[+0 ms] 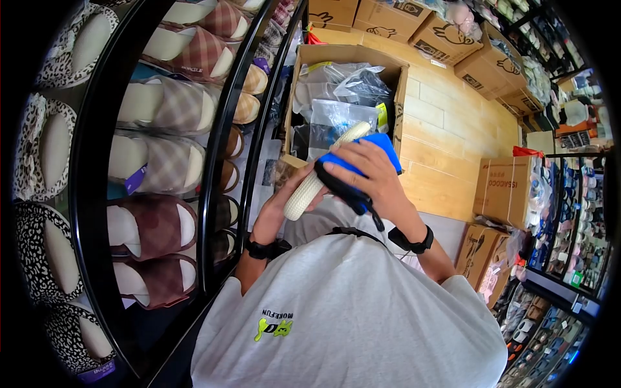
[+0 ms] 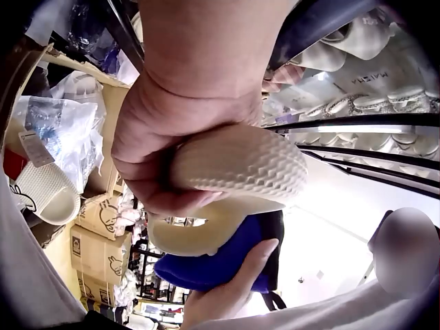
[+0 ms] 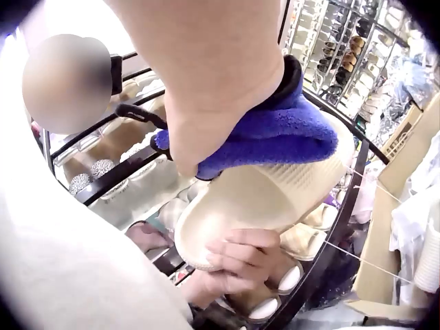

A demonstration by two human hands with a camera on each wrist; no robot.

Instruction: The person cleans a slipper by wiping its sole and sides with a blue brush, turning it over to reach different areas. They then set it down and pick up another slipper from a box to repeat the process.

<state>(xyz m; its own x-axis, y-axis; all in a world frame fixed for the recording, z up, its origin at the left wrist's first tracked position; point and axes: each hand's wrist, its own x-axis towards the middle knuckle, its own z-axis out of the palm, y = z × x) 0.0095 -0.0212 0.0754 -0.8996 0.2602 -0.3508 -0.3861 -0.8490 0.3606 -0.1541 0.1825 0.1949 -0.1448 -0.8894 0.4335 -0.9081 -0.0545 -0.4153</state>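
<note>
My left hand [image 1: 282, 195] grips a cream slide sandal [image 1: 303, 199] near one end, fingers curled round its textured sole. In the left wrist view the sandal [image 2: 240, 161] shows its knobbly outer side. My right hand [image 1: 372, 174] holds a blue plush cleaning pad [image 1: 386, 146] with a black backing and a dangling black loop. In the right wrist view the blue plush pad [image 3: 285, 134] lies against the sandal [image 3: 237, 199], across its strap end. The left hand's fingers [image 3: 244, 251] show there at the sandal's other end.
An open cardboard box [image 1: 402, 84] with plastic-bagged goods stands ahead. In the left wrist view another cream slide [image 2: 49, 196] with a tag lies in it. Black racks [image 1: 97, 129] of slippers rise close on the left. More cartons [image 1: 501, 193] and shoe shelves line the right.
</note>
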